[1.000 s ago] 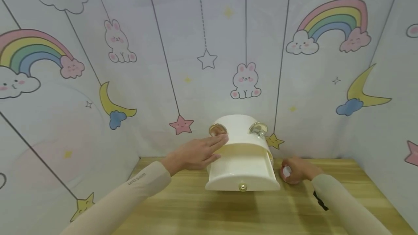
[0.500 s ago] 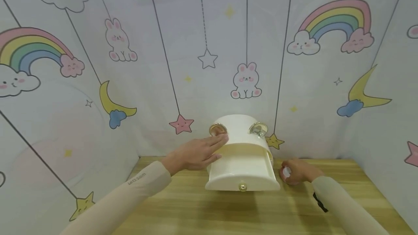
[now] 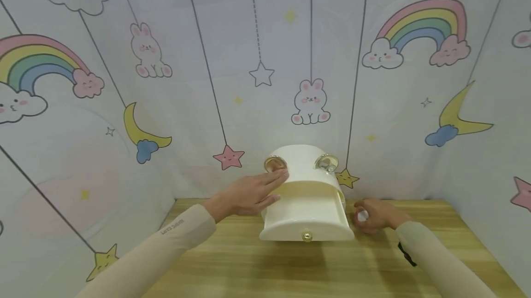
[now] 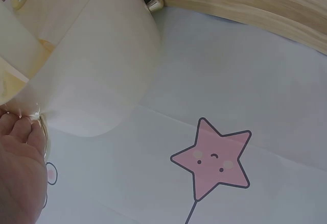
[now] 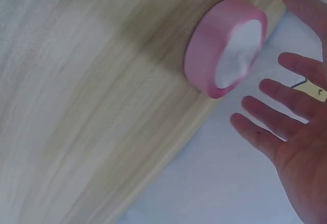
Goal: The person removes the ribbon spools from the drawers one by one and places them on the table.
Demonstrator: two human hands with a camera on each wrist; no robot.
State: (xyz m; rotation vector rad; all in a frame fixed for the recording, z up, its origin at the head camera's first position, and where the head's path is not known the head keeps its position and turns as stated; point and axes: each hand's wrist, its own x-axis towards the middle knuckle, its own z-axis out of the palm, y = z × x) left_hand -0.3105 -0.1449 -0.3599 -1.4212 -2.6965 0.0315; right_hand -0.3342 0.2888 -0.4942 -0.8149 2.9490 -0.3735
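A cream drawer box (image 3: 304, 160) with two round gold pieces on top stands against the wall, its drawer (image 3: 307, 231) pulled out. My left hand (image 3: 253, 194) rests with straight fingers on the box's upper left, by the left gold piece (image 3: 275, 164). In the left wrist view the fingertips touch the edge beside that gold fitting. Right of the box, my right hand (image 3: 375, 215) is at a pink roll (image 5: 225, 48), which looks like ribbon, with a white centre. In the right wrist view the fingers are spread, apart from the roll.
The wooden tabletop (image 3: 232, 261) runs under the box and both arms. A pale printed wall cloth (image 3: 199, 118) with rainbows, moons, stars and rabbits encloses the back and sides. A black strap (image 3: 406, 254) shows at the right sleeve.
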